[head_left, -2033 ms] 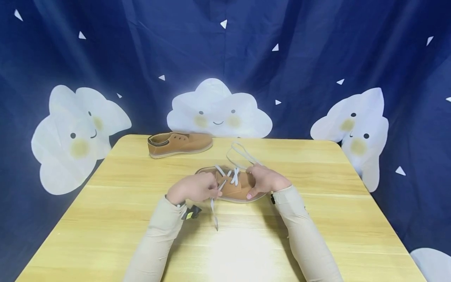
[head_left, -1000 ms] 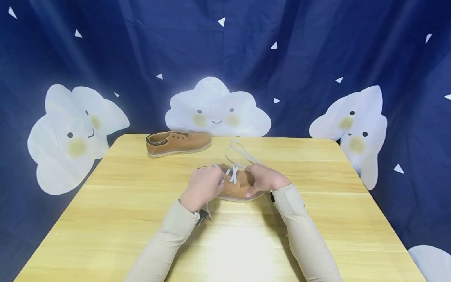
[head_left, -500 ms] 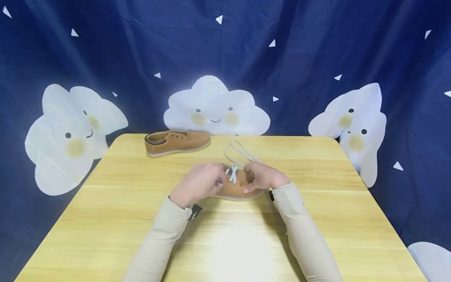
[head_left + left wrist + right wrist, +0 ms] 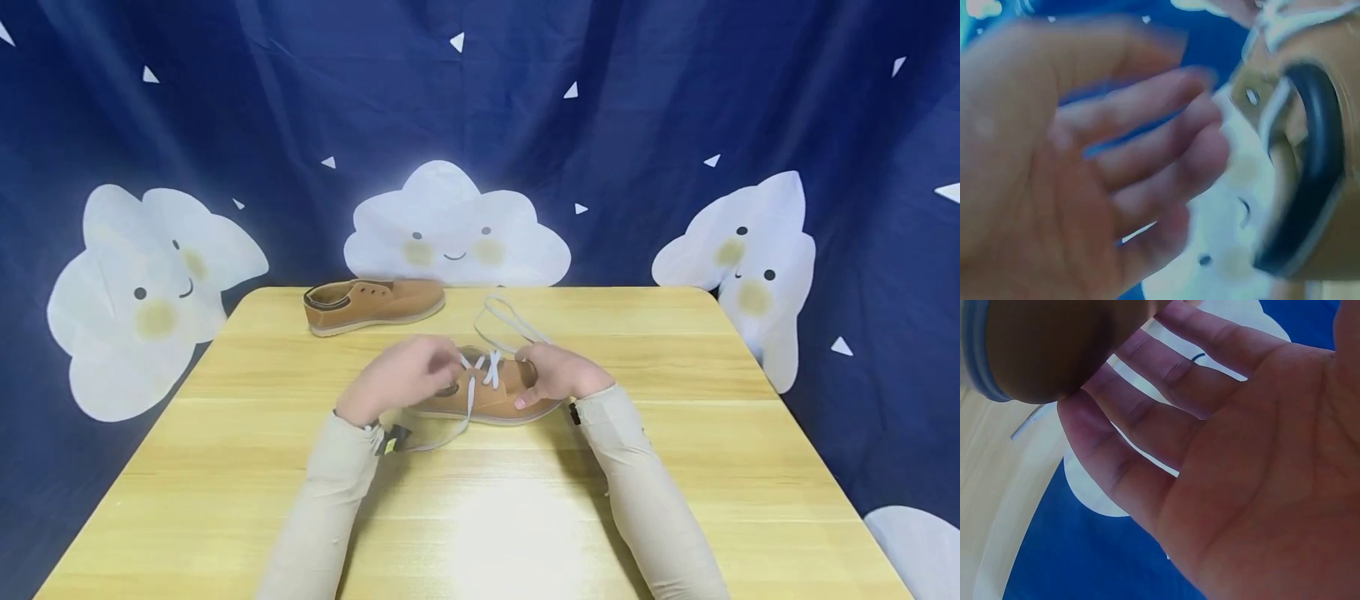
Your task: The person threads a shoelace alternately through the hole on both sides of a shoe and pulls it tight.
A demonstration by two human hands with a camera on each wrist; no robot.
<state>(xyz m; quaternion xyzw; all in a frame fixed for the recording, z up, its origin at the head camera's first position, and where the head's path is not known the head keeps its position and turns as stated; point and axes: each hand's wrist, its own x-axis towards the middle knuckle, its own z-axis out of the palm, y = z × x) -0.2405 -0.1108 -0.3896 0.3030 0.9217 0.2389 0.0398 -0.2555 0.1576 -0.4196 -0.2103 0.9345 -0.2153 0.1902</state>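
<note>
A brown lace-up shoe (image 4: 491, 407) lies on the table, toe to the right. White lace (image 4: 471, 398) crosses its eyelets; one end drops over the near side and runs left along the tabletop, while a long loop spreads behind the shoe. My right hand (image 4: 562, 375) grips the toe, thumb on the near side. In the right wrist view, that hand's fingertips (image 4: 1075, 403) touch the shoe. My left hand (image 4: 401, 375) hovers by the shoe's opening. Seen from the left wrist, its loosely bent fingers (image 4: 1166, 137) hold nothing and stand apart from the dark collar (image 4: 1313, 131).
A second brown shoe (image 4: 408, 300), with no lace in its eyelets, stands at the table's back left. The wooden table (image 4: 660, 333) ends at a blue curtain (image 4: 615, 150) printed with clouds.
My left hand worked at the lace and eyelets, then drew back left and released the lace. The lace end now trails on the near side. My right hand stays on the toe.
</note>
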